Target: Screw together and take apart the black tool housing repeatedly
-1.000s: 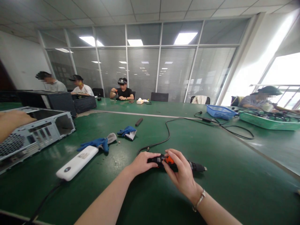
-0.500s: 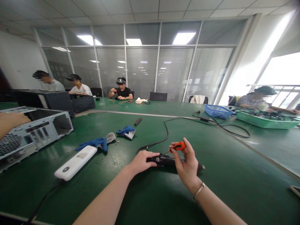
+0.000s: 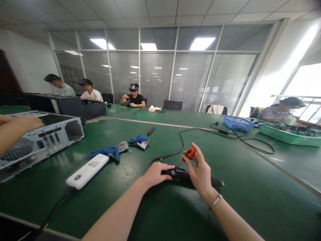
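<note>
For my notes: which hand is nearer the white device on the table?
Left. The left hand rests on the black tool, right of the white device; the right hand is farther right, pinching an orange part.

Right grip (image 3: 200,174) covers the middle of the black tool (image 3: 216,182); left grip (image 3: 156,174) hides its rear end. Orange piece (image 3: 190,152) partly under fingertips, shape unclear. Computer case (image 3: 37,140) and co-worker's arm (image 3: 12,129) cut by left edge. Green tray (image 3: 288,139) runs off right edge; contents too small to tell.
</note>
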Demonstrator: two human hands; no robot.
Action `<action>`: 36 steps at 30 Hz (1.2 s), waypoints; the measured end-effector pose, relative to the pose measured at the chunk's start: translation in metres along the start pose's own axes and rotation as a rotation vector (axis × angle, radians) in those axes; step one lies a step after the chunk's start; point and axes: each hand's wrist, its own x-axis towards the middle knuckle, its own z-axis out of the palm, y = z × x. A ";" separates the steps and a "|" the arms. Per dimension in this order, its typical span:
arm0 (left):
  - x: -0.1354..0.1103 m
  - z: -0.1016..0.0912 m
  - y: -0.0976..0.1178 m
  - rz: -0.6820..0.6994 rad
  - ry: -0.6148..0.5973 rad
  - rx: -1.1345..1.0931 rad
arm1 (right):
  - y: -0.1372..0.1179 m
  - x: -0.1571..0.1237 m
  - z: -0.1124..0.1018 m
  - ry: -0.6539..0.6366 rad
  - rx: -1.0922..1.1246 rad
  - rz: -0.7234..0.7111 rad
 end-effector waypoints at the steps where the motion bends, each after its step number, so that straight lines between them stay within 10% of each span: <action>1: 0.000 0.000 0.000 -0.001 0.000 0.000 | -0.001 0.001 0.000 -0.020 -0.005 -0.009; 8: 0.000 -0.001 0.001 -0.023 -0.014 -0.005 | -0.009 0.016 0.004 -0.053 -0.157 -0.168; 36: 0.001 0.001 -0.002 -0.050 -0.007 -0.010 | -0.004 0.007 0.007 -0.097 0.042 -0.057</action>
